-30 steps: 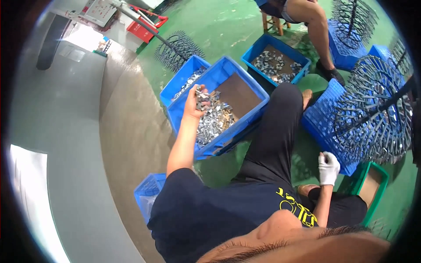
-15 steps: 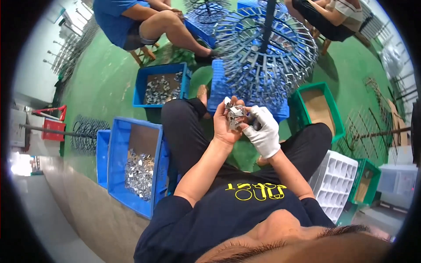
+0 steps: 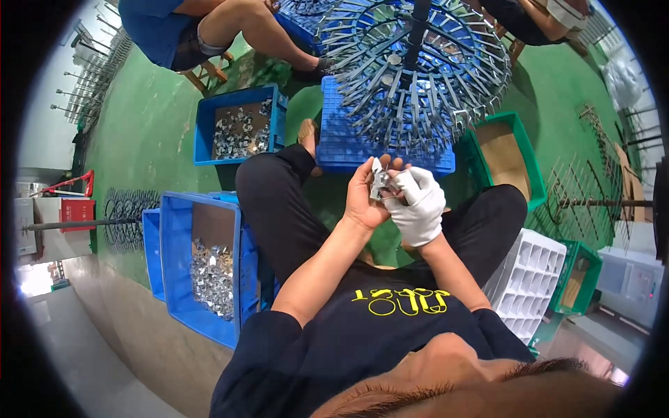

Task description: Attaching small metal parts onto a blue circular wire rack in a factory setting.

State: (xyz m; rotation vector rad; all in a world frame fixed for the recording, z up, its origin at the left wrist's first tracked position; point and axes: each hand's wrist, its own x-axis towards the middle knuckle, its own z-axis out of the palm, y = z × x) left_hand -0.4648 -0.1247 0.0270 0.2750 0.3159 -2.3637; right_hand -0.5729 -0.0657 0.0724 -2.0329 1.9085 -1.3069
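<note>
Metal clips: a small bunch of shiny metal clips [image 3: 380, 182] sits in front of my chest, above my lap, just near of the blue rack base.
Left hand: my bare left hand [image 3: 365, 198] cups the clips from the left, palm turned right, fingers curled round them and closed on the bunch.
Right hand: my right hand [image 3: 418, 205], in a white glove, meets the left one; its fingertips [image 3: 398, 182] pinch the clips from the right. Both hands touch each other around the pieces.
Legs: my knees in dark trousers [image 3: 279, 202] spread to either side under the hands.
Rack: just far of my hands a round spiked rack [image 3: 418, 70] stands on a blue crate [image 3: 348, 139], its many metal prongs carrying small clips.
Near-left bin: a blue bin [image 3: 178, 272] at my left holds a heap of loose metal clips on a brown liner; a second blue bin lies just left of it.
Far-left bin: another blue bin [image 3: 240, 125] with clips sits farther off, beside a seated person in a blue shirt [image 3: 157, 24].
Right side: a green crate [image 3: 502, 157] with a brown bottom lies right of the rack; a white gridded tray [image 3: 526, 282] is near my right knee.
Floor: green floor [image 3: 146, 139] all around.
</note>
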